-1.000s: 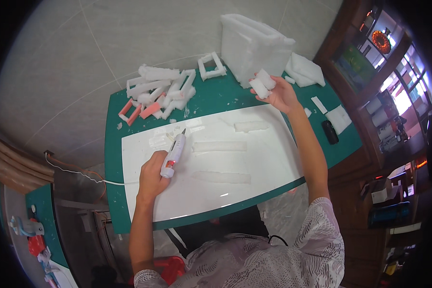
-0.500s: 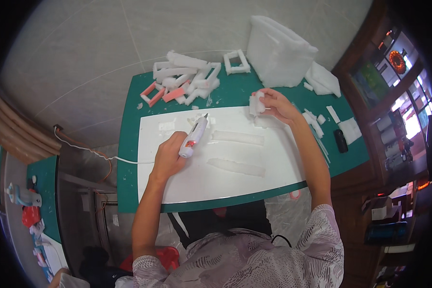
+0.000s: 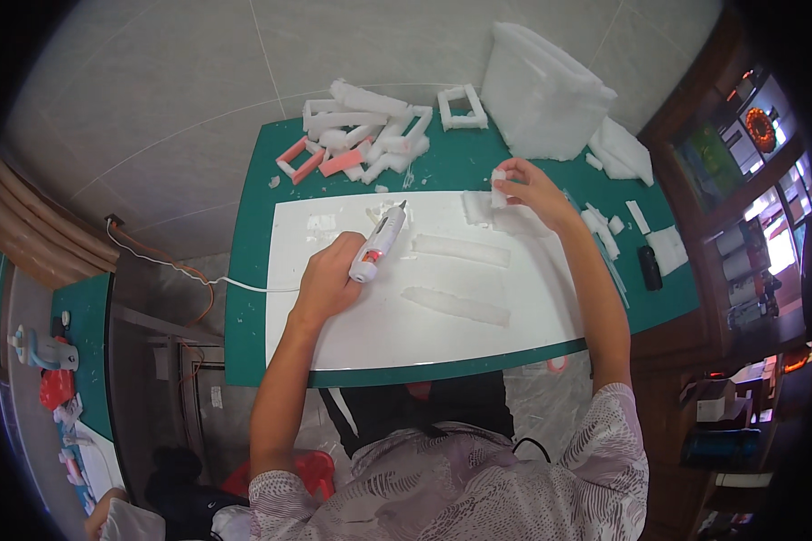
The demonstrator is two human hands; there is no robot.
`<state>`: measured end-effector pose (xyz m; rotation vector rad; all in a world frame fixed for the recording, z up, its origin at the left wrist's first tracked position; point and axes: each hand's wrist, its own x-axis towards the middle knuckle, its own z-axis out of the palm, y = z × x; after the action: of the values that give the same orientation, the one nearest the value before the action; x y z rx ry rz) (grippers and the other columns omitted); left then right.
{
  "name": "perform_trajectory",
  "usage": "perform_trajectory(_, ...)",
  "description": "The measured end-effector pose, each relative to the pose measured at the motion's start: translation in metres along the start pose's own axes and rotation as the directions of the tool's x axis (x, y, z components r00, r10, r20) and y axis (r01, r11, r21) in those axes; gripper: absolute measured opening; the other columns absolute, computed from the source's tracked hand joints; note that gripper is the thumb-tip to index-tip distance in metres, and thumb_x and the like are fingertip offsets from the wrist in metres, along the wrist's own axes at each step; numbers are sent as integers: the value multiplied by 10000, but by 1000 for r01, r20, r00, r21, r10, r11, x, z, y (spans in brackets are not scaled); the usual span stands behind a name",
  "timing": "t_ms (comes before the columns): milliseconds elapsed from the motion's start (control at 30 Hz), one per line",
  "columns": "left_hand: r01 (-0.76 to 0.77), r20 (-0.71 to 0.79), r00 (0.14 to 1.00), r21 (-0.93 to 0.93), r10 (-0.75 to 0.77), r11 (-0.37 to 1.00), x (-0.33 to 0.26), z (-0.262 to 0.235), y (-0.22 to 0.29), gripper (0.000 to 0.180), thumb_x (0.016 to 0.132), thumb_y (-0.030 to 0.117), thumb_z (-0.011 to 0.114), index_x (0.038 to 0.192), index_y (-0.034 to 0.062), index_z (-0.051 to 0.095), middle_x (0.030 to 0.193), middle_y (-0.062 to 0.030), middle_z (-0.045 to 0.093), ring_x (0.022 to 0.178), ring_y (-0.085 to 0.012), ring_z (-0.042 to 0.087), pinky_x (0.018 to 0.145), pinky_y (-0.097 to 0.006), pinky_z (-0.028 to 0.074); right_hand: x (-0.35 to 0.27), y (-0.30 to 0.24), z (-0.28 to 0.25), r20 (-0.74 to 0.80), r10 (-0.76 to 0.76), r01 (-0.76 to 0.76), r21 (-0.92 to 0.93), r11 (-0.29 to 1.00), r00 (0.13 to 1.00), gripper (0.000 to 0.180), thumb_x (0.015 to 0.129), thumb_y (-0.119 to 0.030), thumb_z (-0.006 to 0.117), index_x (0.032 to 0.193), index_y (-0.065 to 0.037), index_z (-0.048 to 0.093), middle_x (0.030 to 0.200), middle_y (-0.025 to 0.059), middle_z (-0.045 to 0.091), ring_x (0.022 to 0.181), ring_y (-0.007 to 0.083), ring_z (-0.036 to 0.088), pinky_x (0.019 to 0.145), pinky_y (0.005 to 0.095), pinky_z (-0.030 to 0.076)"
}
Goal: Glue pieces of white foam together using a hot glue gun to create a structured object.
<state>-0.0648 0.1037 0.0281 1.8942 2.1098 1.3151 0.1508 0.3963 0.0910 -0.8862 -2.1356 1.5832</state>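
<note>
My left hand [image 3: 332, 275] is wrapped round a white hot glue gun [image 3: 381, 242] over the left part of a white board [image 3: 370, 343]. The gun's dark nozzle points away and to the right, touching nothing that I can make out. Near the board's far edge, my right hand [image 3: 530, 191] pinches a small white foam piece [image 3: 498, 187] between thumb and fingers. Just below it, a flat whitish piece [image 3: 475, 208] lies on the board. Two white foam strips, an upper one [image 3: 461, 252] and a lower one [image 3: 456, 307], lie between my arms.
White and pink foam pieces [image 3: 370, 126] are heaped at the back of the green table [image 3: 254, 261]. A square foam frame [image 3: 462, 108] and a large white foam block [image 3: 541, 95] stand beside them. Foam scraps and a black object [image 3: 650, 268] lie right. The gun's white cord [image 3: 235, 286] runs left.
The view has shifted slightly. My right hand has turned with the foam piece, and more of the flat piece beneath shows. The glue gun stays in my left hand.
</note>
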Motion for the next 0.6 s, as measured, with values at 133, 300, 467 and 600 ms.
perform_trajectory(133,8,-8,1000,-32,-8,999,0,0,0,282,745,15,608,1025,15,576,974,-168,610,843,-409,612,714,-419,506,-11,-9,10,33,14,-14,-1,1000,999,332,895,-227,667,1178,-97,551,1105,-1,568,982,101,565,835,288,476)
perform_trajectory(300,51,2,999,-123,-52,991,-1,-3,-2,282,730,-15,591,1012,3,587,952,-170,610,835,-405,609,728,-387,502,-27,3,48,52,-206,203,48,978,977,385,901,-138,664,1250,-41,532,1178,78,534,874,96,611,799,258,489)
perform_trajectory(467,165,64,986,-173,-156,971,-1,-4,0,219,664,-27,559,883,-22,563,845,-180,572,764,-369,565,708,-352,466,-35,25,78,47,-247,235,174,956,968,376,907,-40,613,1269,-28,512,1203,75,516,1053,135,552,896,285,480)
perform_trajectory(600,116,97,990,-112,-105,987,-1,-4,-8,264,671,-16,588,933,-20,619,902,-181,614,860,-391,596,770,-396,488,-33,40,82,78,-313,299,153,942,946,362,914,-71,632,1261,-68,530,1245,55,542,1128,158,533,1083,380,375)
